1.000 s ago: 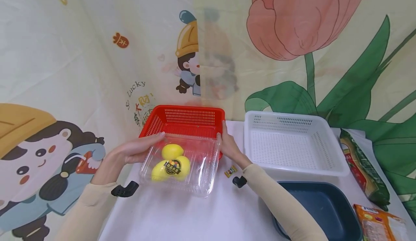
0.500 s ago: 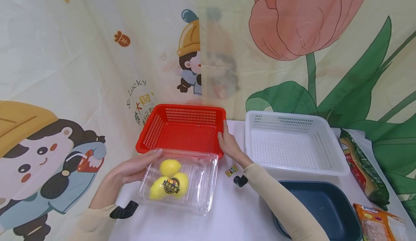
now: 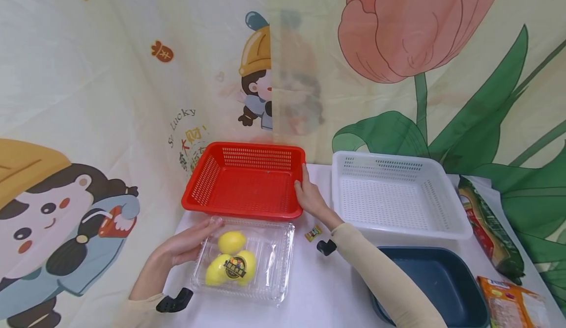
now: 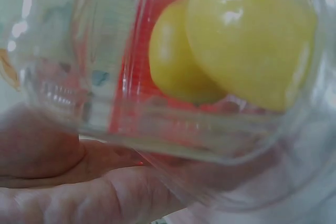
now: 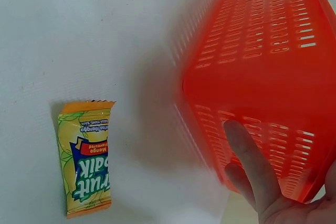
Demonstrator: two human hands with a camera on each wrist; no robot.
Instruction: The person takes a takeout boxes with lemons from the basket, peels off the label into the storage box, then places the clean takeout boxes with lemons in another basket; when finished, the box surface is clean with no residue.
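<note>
My left hand [image 3: 190, 242] grips the left side of a clear plastic fruit box [image 3: 269, 264], its thumb near the top corner. Inside the box lie a few yellow lemons [image 3: 232, 242] behind a round dark label [image 3: 235, 267]. In the left wrist view the lemons [image 4: 252, 35] show through the clear wall, with the hand [image 4: 105, 187] along the box's edge. My right hand [image 3: 311, 198] holds the right wall of a red basket [image 3: 252, 185]. The right wrist view shows its fingers [image 5: 252, 161] against the basket's slotted outer side; the thumb is mostly cut off.
A white basket [image 3: 380, 200] stands right of the red one, with a dark blue basin [image 3: 435, 279] in front. A small yellow candy packet [image 3: 313, 233] lies by my right wrist. A green bag [image 3: 491, 230] and an orange packet [image 3: 508, 303] line the right edge.
My left hand has brought the fruit box towards me, from over the red basket's front to just before it. The basket has shifted slightly left and nearer; my right hand stays on it.
</note>
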